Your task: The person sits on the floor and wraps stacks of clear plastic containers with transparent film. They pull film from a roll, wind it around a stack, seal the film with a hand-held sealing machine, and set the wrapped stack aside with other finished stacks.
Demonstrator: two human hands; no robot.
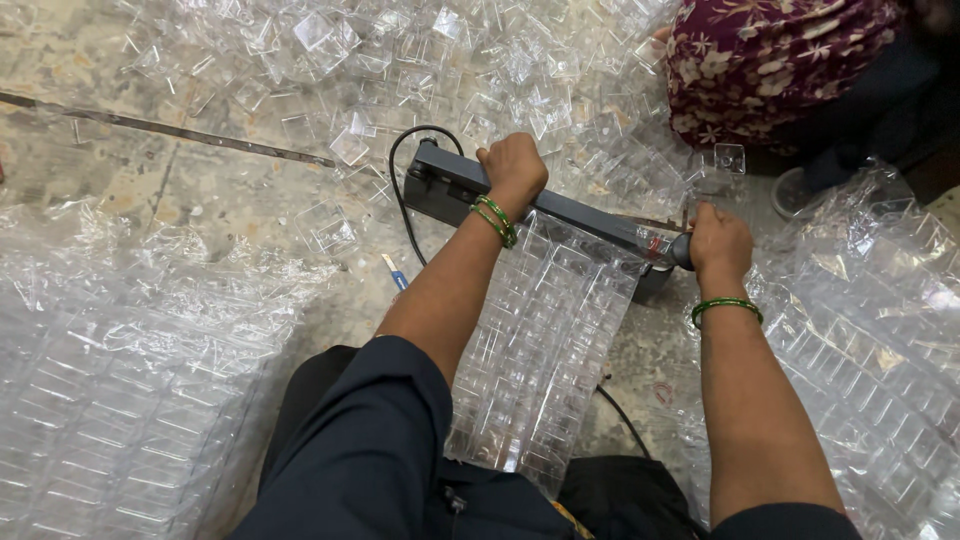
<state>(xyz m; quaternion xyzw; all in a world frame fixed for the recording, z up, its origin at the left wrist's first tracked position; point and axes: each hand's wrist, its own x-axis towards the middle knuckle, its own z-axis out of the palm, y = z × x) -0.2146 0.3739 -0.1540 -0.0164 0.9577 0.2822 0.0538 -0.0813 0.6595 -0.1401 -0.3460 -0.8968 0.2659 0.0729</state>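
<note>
A dark grey heat sealer (pixel 445 185) lies on the floor with its arm pressed down. My left hand (pixel 514 172) presses on the middle of the sealer's arm. My right hand (pixel 716 243) grips the black handle at the arm's right end. A clear plastic bag filled with small clear boxes (pixel 545 355) lies between my arms, its far end under the sealer arm. Both wrists wear green bangles.
A heap of loose clear plastic boxes (pixel 420 60) covers the floor beyond the sealer. Packed clear bags lie at the left (pixel 110 370) and right (pixel 880 340). Another person in floral maroon clothing (pixel 770 55) sits at top right. A black cable (pixel 400 190) loops left of the sealer.
</note>
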